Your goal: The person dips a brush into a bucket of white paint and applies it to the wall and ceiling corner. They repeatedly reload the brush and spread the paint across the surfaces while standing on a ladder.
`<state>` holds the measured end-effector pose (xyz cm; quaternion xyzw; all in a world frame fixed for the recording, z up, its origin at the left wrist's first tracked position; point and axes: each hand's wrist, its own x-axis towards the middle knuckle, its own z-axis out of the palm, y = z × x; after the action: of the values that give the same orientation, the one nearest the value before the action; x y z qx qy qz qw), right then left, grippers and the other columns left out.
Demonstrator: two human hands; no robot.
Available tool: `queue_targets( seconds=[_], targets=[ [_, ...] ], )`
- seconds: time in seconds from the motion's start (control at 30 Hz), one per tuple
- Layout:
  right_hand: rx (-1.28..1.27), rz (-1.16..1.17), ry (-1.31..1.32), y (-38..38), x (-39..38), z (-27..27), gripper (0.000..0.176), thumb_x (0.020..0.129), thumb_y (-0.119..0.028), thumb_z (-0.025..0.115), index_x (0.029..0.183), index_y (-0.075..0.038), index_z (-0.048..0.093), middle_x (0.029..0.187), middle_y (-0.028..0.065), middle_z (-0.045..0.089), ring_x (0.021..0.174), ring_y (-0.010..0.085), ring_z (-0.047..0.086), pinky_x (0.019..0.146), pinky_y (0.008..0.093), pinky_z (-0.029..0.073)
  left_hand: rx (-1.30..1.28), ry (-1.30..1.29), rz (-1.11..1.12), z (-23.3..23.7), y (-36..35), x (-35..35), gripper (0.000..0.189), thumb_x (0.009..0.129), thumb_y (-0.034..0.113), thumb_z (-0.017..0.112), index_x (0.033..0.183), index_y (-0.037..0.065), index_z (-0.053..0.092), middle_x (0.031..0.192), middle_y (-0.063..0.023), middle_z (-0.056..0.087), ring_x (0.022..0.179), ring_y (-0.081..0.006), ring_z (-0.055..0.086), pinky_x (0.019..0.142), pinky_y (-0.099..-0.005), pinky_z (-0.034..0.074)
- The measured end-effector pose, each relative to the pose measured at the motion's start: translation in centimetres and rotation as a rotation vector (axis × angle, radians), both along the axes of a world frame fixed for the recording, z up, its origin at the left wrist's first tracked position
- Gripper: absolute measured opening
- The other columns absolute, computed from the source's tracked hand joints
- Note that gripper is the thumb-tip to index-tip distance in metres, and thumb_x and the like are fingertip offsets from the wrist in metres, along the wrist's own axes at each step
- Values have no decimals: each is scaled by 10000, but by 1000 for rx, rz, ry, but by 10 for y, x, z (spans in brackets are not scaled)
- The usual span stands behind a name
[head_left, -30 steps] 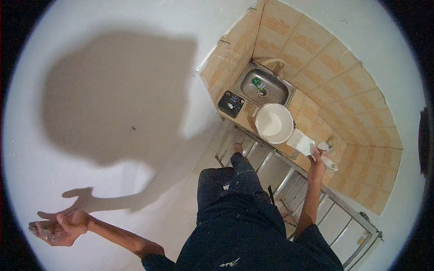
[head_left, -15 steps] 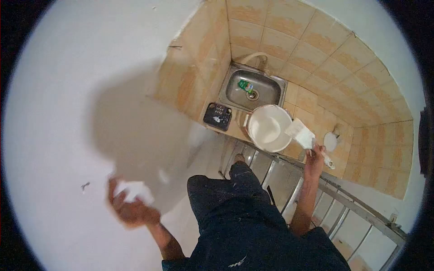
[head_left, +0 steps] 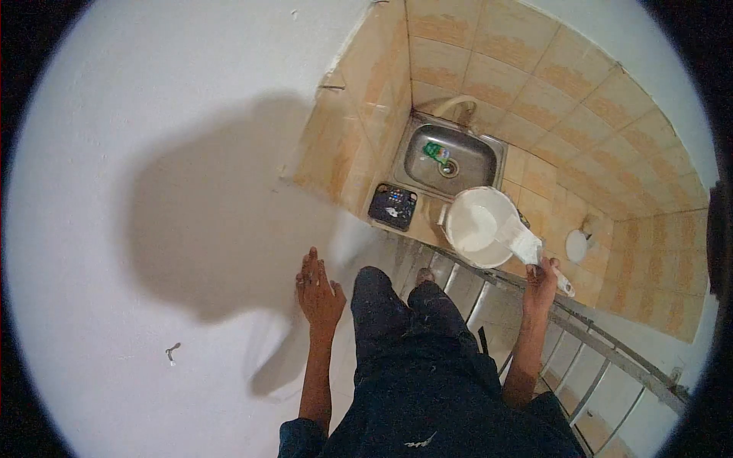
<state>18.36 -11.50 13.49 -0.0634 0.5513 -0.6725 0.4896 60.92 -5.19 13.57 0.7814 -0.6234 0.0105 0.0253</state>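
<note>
My right hand (head_left: 540, 284) grips a wide, flat paintbrush (head_left: 525, 246), whose white-coated head lies over the near right rim of a white bucket (head_left: 467, 248). Whitish liquid or coating shows inside the bucket, which stands on the counter by the sink. On the other side, my left hand (head_left: 319, 298) is in front of the white wall (head_left: 84, 252), fingers stretched out. Nothing shows in it, though its palm side is hidden.
A steel sink (head_left: 412, 179) holds a green-labelled item (head_left: 437, 152). Beside it lies a black tray (head_left: 392, 206) with small items. A white round object (head_left: 576, 246) sits farther right on the tiled counter. Metal railing bars (head_left: 588, 389) run below the counter's edge.
My left hand has moved right and straightened its fingers; the white thing seen in it before no longer shows. The brush head now reaches farther over the bucket's mouth. The view has shifted slightly.
</note>
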Motion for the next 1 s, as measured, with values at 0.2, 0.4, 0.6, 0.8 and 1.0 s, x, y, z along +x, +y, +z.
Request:
queue_targets(
  seconds=[0.2,0.4,0.6,0.8,1.0],
  targets=[
    [-93,59,-74,2,10,-24,176,852,-102,620,928,-168,475,996,-8,587,1031,144,546,811,315,418,-12,-19,-31,0,-1,1,550,744,145,557,1262,-23,488,1511,-88,257,1370,-272,286,1078,-481,276],
    [-24,81,-134,-4,35,-66,133,887,-104,581,980,-145,494,1073,16,586,1034,161,548,842,301,459,-39,-20,-76,-6,-1,6,525,722,139,574,1215,-34,525,1483,-135,304,1348,-289,324,1068,-440,305],
    [-166,205,-262,-2,62,-159,525,880,-73,558,1362,10,368,1273,154,495,1101,245,528,932,352,460,-120,19,-112,-25,4,22,390,721,89,572,1097,-11,579,1460,-138,341,1335,-297,342,1034,-439,340],
    [-214,302,362,16,55,-179,440,940,-85,487,1362,-7,388,1376,111,438,1245,202,422,1056,343,323,-223,81,-194,-50,6,43,386,772,106,550,1150,29,567,1337,-124,506,1235,-264,475,955,-391,407],
    [-211,-88,28,-6,13,-148,443,919,-173,553,1325,-33,446,1299,87,506,1189,201,478,947,333,412,-568,-320,-249,-79,-9,44,138,755,60,569,807,153,657,1197,-63,627,1229,-284,502,1098,-408,184]
  ],
)
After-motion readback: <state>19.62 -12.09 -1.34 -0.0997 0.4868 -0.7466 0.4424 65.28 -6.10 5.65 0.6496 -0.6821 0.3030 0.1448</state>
